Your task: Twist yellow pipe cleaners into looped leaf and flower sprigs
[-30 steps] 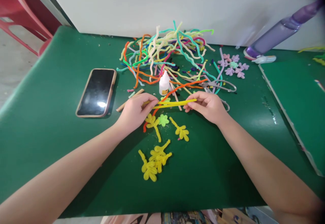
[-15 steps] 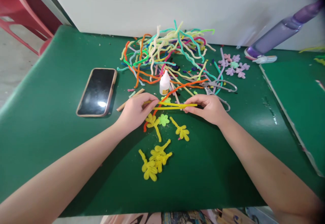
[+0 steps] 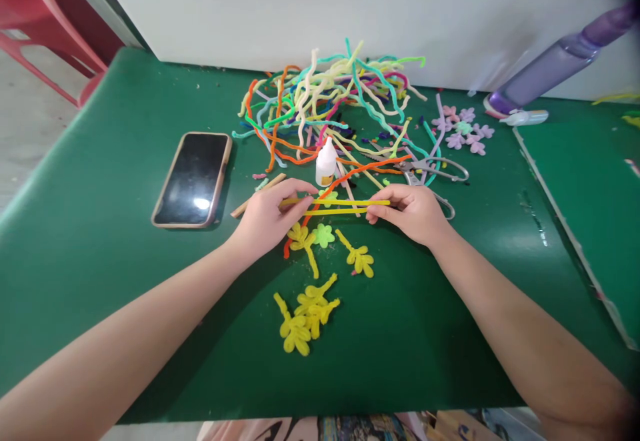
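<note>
Two yellow strands [image 3: 345, 203] run left to right over the table's [image 3: 425, 334] middle, beyond the yellow flower shapes [image 3: 295, 334]. The left hand [image 3: 267, 217], fingers curled, pinches their left part; the right hand [image 3: 415, 211] has thumb and fingertips closed at the right ends. Both forearms slant inward from the near corners.

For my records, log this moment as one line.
left hand: holding yellow strands | right hand: holding same strands | nearby: white bottle upright, yellow flower shapes
</note>
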`<action>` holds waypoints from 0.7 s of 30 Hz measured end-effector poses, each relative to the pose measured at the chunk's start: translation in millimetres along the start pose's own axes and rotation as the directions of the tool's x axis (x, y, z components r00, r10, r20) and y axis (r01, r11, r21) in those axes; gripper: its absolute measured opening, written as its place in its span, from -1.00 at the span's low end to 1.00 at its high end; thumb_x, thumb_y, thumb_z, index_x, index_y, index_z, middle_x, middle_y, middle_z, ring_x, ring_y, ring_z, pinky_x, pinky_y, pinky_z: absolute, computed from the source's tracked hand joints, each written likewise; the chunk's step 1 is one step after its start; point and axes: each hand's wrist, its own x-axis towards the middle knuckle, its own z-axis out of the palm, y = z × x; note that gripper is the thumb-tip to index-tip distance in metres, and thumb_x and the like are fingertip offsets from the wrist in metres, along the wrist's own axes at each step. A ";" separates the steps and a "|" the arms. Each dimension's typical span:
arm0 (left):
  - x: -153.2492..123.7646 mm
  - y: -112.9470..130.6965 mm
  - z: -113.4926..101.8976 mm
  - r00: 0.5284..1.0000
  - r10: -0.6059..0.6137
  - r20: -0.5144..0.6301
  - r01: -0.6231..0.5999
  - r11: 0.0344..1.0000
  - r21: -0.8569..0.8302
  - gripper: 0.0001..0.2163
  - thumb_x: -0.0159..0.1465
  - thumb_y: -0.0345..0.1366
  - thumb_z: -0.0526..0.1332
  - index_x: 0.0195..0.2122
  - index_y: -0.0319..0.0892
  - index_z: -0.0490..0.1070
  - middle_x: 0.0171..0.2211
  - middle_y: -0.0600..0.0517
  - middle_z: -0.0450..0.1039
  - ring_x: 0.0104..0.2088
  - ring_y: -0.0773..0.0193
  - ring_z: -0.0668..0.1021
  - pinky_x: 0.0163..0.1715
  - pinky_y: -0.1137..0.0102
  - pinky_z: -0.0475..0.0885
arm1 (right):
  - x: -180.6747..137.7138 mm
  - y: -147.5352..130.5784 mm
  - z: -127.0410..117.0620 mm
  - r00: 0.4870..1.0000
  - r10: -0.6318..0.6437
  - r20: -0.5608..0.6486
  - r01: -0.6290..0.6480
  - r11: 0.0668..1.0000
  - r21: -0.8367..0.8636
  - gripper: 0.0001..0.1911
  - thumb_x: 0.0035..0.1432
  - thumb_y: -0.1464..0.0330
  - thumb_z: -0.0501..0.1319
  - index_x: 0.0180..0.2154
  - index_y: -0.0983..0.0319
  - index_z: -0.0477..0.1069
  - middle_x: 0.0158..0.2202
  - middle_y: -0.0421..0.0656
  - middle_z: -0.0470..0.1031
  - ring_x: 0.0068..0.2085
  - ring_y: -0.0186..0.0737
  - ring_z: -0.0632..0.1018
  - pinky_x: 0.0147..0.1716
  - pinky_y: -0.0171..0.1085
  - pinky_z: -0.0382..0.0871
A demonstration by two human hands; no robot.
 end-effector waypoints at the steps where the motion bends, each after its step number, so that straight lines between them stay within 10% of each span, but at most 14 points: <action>1: 0.0 0.1 -0.1 1.000 0.004 0.001 -0.004 1.000 -0.004 -0.79 0.30 -0.22 0.13 -0.13 -0.13 0.47 -0.30 0.04 0.52 -0.50 0.38 0.46 -0.45 0.46 0.37 | 0.0 -0.4 0.2 1.000 0.000 -0.005 0.000 1.000 0.000 -0.83 0.04 0.20 0.35 -0.38 0.16 0.54 -0.47 -0.19 0.58 -0.45 -0.25 0.59 -0.38 -0.27 0.54; 12: -0.8 -2.7 0.0 1.000 -0.005 -0.027 0.006 1.000 0.022 -0.75 0.25 -0.37 0.05 -0.08 -0.17 0.42 -0.55 0.14 0.18 -0.58 0.39 0.26 -0.54 0.44 0.23 | 1.3 2.8 0.6 1.000 0.007 -0.030 -0.006 0.998 0.058 -0.80 0.10 0.20 0.31 -0.36 0.21 0.48 -0.47 -0.18 0.58 -0.48 -0.30 0.59 -0.40 -0.30 0.54; 21: 0.6 0.9 -2.0 1.000 -0.014 0.025 0.013 0.999 0.046 -0.72 0.18 -0.40 0.05 -0.29 -0.13 0.58 -0.34 0.07 0.56 -0.52 0.36 0.43 -0.45 0.43 0.39 | 1.1 2.2 1.2 1.000 0.006 -0.027 -0.005 0.999 0.048 -0.79 0.08 0.19 0.32 -0.37 0.21 0.48 -0.47 -0.18 0.58 -0.47 -0.28 0.59 -0.37 -0.28 0.54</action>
